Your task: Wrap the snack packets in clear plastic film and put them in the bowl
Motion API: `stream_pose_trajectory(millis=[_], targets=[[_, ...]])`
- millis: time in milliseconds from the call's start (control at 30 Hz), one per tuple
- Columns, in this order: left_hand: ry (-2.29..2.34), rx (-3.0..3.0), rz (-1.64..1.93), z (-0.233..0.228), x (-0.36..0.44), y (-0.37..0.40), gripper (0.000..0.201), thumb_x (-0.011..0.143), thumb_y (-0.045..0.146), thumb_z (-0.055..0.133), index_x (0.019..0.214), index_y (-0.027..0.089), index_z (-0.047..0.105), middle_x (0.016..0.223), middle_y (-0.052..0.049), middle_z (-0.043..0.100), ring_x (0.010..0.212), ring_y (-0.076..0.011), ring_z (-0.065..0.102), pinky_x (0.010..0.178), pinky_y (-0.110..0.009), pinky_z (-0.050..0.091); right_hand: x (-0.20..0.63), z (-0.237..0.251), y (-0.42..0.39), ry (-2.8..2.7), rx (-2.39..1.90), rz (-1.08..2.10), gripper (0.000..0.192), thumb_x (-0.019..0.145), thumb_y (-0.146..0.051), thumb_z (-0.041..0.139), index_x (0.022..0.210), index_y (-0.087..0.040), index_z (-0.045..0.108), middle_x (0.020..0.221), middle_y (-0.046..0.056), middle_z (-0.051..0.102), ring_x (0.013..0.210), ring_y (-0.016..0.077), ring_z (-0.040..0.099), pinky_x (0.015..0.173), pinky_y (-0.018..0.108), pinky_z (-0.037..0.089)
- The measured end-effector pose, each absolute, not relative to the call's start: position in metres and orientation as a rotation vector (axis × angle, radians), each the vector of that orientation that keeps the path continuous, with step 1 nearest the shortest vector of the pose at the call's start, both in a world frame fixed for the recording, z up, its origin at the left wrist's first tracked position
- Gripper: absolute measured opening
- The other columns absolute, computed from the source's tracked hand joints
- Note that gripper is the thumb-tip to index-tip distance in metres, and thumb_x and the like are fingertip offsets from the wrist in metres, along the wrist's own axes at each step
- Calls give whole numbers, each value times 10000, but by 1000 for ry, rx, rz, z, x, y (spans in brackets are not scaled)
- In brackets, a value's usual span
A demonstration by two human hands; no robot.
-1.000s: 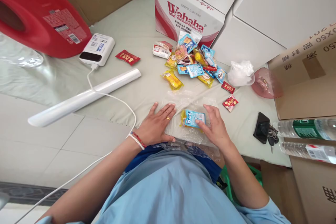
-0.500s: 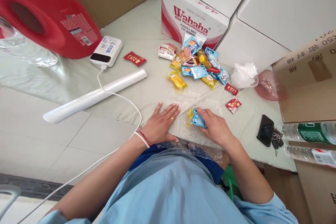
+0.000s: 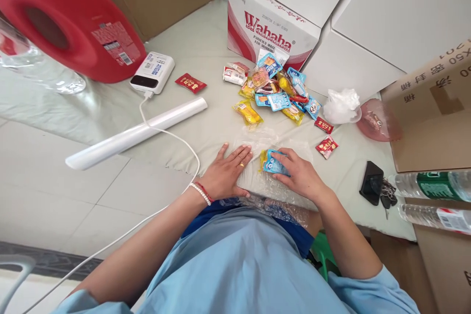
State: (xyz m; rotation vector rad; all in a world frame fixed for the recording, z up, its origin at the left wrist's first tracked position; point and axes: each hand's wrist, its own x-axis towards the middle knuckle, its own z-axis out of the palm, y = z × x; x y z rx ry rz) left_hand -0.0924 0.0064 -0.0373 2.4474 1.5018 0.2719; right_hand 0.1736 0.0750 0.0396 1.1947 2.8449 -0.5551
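Observation:
A clear plastic bag (image 3: 265,184) lies flat on the pale cloth at the near edge, in front of me. My left hand (image 3: 228,172) presses flat on the bag's left part, fingers spread. My right hand (image 3: 300,174) grips a blue snack packet (image 3: 274,163) that lies over a yellow packet (image 3: 262,161) on the bag. A pile of snack packets (image 3: 274,92) in blue, yellow and red sits farther back.
A Wahaha carton (image 3: 268,29) stands behind the pile. A white roll (image 3: 136,132), a power bank (image 3: 153,72) with a cable and a red jug (image 3: 69,24) lie left. Loose red packets (image 3: 327,145), a pink bowl (image 3: 379,120), a phone (image 3: 371,181), bottles (image 3: 430,184) are at right.
My right hand curled over the blue packet and lifted its right end, sliding it a little left. The left hand stayed flat on the bag.

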Motion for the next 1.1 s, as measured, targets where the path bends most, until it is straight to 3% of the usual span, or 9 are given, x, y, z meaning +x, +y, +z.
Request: stream_pose_trajectory(millis=[167, 400, 533, 667, 767, 900, 933, 1000, 1100], targets=[[1492, 2449, 253, -38, -91, 6, 1157, 766, 775, 692, 1635, 130, 284, 1704, -228, 264, 1585, -371, 266, 1282, -613, -53, 169, 35, 85, 2849, 1142, -628, 554, 944, -286, 701, 1473, -318, 541, 1538, 94, 510, 1307, 297, 613, 983, 454, 575], [1370, 2411, 327, -36, -104, 5, 1153, 797, 801, 633, 1648, 131, 237, 1721, -230, 201, 1596, -386, 229, 1277, -644, -5, 170, 27, 89, 2831, 1116, -728, 635, 905, -259, 742, 1495, -333, 517, 1575, 84, 492, 1310, 294, 622, 1012, 466, 560], [1284, 2421, 446, -30, -117, -7, 823, 938, 447, 569, 1653, 222, 229, 1729, -152, 242, 1611, -340, 207, 1284, -640, 56, 170, 33, 88, 2806, 1103, -725, 749, 906, -282, 751, 1575, -350, 421, 1625, 75, 445, 1346, 301, 599, 1040, 473, 553], [1163, 2440, 460, -26, -130, -20, 908, 749, 73, 500, 1617, 240, 291, 1703, -99, 337, 1607, -279, 237, 1298, -634, 54, 183, 52, 83, 2822, 1141, -741, 800, 927, -408, 737, 1619, -376, 336, 1688, 85, 338, 1356, 315, 588, 1009, 473, 575], [1147, 2434, 426, -24, -138, -27, 911, 675, 4, 483, 1552, 233, 398, 1686, -92, 376, 1597, -257, 270, 1308, -629, 69, 207, 68, 65, 2950, 1141, -829, 797, 935, -548, 696, 1619, -369, 328, 1680, 114, 333, 1446, 336, 492, 1084, 509, 529], [1175, 2438, 370, -24, -141, -36, 856, 704, 2, 524, 1513, 278, 483, 1709, -70, 330, 1605, -278, 246, 1311, -629, 103, 240, 62, 16, 2948, 1004, -845, 1045, 802, -635, 800, 1650, -335, 268, 1666, 160, 347, 1522, 386, 362, 1199, 606, 405], [1190, 2453, 380, -25, -141, -38, 816, 739, 17, 542, 1505, 295, 503, 1707, -62, 334, 1610, -289, 230, 1308, -633, 116, 245, 53, 2, 2931, 1012, -777, 1010, 817, -576, 813, 1644, -331, 288, 1658, 161, 365, 1523, 392, 356, 1208, 639, 380], [1216, 2486, 450, -28, -139, -40, 629, 837, 82, 580, 1414, 330, 604, 1673, -42, 406, 1610, -303, 227, 1301, -640, 141, 251, 31, -21, 2946, 1093, -610, 741, 912, -346, 745, 1577, -337, 419, 1589, 146, 474, 1479, 371, 423, 1200, 684, 365], [1248, 2450, 626, -29, -134, -38, 258, 940, 208, 604, 1100, 336, 762, 1543, -18, 582, 1582, -293, 304, 1295, -622, 188, 252, 7, -34, 3044, 1270, -502, 440, 941, -96, 575, 1309, -323, 656, 1341, 110, 663, 1306, 311, 572, 1101, 625, 489]])
